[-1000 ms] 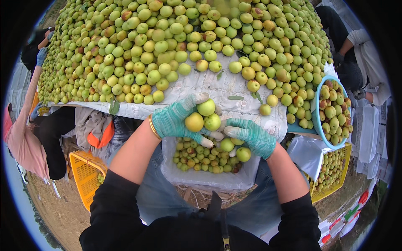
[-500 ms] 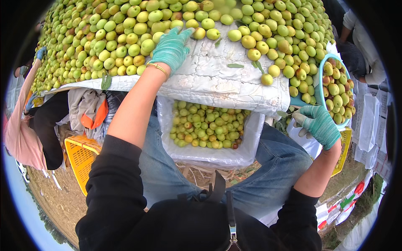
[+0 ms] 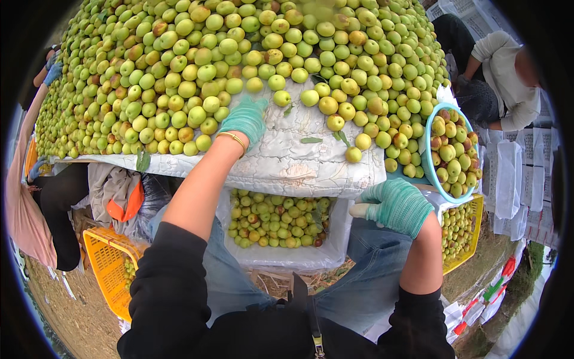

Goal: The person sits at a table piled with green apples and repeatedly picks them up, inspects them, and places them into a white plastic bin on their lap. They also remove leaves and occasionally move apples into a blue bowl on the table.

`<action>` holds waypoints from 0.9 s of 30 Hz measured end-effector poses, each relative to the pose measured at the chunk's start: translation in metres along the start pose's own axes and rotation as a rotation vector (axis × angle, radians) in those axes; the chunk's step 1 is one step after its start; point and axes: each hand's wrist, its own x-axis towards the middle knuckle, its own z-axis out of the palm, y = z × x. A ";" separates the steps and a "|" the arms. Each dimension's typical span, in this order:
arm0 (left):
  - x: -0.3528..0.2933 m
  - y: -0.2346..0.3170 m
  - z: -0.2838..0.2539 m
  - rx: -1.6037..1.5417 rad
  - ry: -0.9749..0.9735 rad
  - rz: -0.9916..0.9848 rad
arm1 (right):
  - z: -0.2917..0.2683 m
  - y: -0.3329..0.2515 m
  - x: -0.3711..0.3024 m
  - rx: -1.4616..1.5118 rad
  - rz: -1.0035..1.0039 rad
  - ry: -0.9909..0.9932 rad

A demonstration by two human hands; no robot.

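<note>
A large heap of round yellow-green fruits (image 3: 179, 78), some blushed brown, covers a white quilted cloth (image 3: 299, 158). They look like jujubes. My left hand (image 3: 245, 124), in a teal knit glove, lies on the cloth at the heap's near edge with its fingers stretched forward. My right hand (image 3: 399, 206), gloved alike, hovers over my right thigh just beside a plastic-lined crate (image 3: 287, 258). Its fingers are bent together, palm turned down; anything inside them is hidden. Smaller jujubes (image 3: 278, 221) fill the crate, which sits between my knees, partly under the cloth.
At the right, a light-blue basin (image 3: 429, 158) of browner fruits leans by a yellow crate (image 3: 475, 230) with fruits. Another yellow crate (image 3: 107, 269) stands left. One person (image 3: 505, 78) sits at the far right; a pink-sleeved arm (image 3: 27, 179) reaches the heap at the left.
My left hand has drawn back a little from the fruits onto the cloth. My right hand has moved left toward the crate between my knees. The view has shifted somewhat.
</note>
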 end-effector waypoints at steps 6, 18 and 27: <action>-0.002 0.026 -0.005 -0.178 0.313 0.036 | -0.002 -0.020 0.142 -0.237 -0.232 0.743; -0.011 0.034 -0.006 -0.015 0.028 0.134 | 0.074 -0.021 0.106 0.127 -0.358 0.649; -0.097 0.049 0.007 -0.285 -0.846 0.590 | 0.072 0.030 0.023 1.822 -0.245 -0.413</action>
